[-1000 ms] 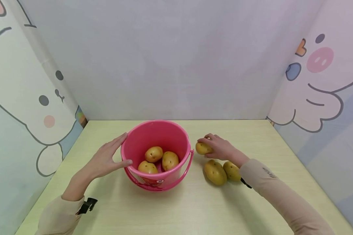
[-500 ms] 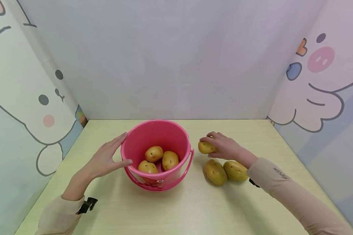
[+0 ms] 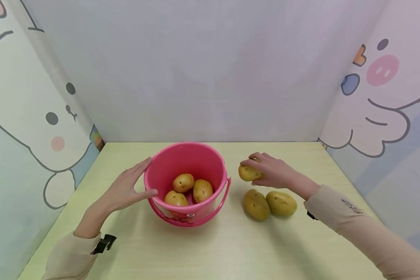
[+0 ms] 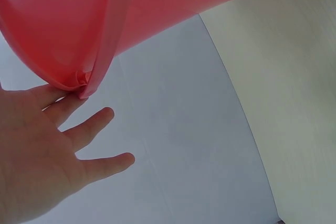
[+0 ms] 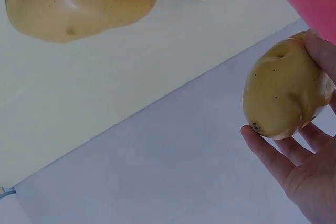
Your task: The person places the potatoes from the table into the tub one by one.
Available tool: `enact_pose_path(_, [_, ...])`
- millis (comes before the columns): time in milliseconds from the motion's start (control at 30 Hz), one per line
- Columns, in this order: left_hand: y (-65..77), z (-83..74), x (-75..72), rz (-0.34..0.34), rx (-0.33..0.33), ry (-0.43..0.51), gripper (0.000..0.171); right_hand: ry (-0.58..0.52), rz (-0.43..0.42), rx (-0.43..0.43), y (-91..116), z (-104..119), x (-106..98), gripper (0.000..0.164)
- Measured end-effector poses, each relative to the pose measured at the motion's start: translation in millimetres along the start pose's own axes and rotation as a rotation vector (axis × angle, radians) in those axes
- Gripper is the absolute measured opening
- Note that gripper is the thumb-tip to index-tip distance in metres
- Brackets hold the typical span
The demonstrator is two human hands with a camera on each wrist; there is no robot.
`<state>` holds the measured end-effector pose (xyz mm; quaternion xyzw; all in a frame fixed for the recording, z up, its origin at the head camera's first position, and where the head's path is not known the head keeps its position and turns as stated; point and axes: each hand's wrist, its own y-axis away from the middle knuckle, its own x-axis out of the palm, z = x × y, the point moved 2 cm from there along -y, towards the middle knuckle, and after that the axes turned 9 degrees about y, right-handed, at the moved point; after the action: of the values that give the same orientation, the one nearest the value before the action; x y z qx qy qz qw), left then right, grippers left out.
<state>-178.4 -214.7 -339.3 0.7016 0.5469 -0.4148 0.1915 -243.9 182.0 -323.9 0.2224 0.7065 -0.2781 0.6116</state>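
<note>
A pink bucket (image 3: 182, 149) with its handle hanging down at the front holds three yellow potatoes, one of them a potato (image 3: 202, 190) on the right. My left hand (image 3: 124, 189) is at the bucket's left side, fingers spread and mostly straight, the thumb reaching to the rim. In the left wrist view, two fingers of the left hand touch the bucket by the handle's joint. To the right of the bucket my right hand (image 3: 273, 171) grips a potato (image 5: 286, 90) between thumb and fingers, above the table. Nearest below it, a potato (image 3: 256, 205) and another potato (image 3: 281, 203) lie side by side.
The pale wooden table (image 3: 210, 252) ends at a plain light backdrop (image 3: 210, 77) behind. Side panels printed with cartoon animals stand left and right. The bucket's handle (image 3: 224, 200) sticks out toward the right hand's side.
My right hand has moved to the right and slightly up with its potato, away from the bucket, uncovering the rightmost potato on the table. My left hand and the bucket have stayed put.
</note>
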Motion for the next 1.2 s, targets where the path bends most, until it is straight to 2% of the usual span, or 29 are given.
enact_pose_path(767, [-0.6, -1.1, -2.2, 0.009, -0.009, 0.004, 0.09, 0.106, -0.016, -0.063, 0, 6, -64, 0.058])
enact_pose_path(1200, [-1.0, 0.2, -1.2, 0.007, 0.0, 0.005, 0.089, 0.069, -0.01, -0.113, -14, 17, -91, 0.057])
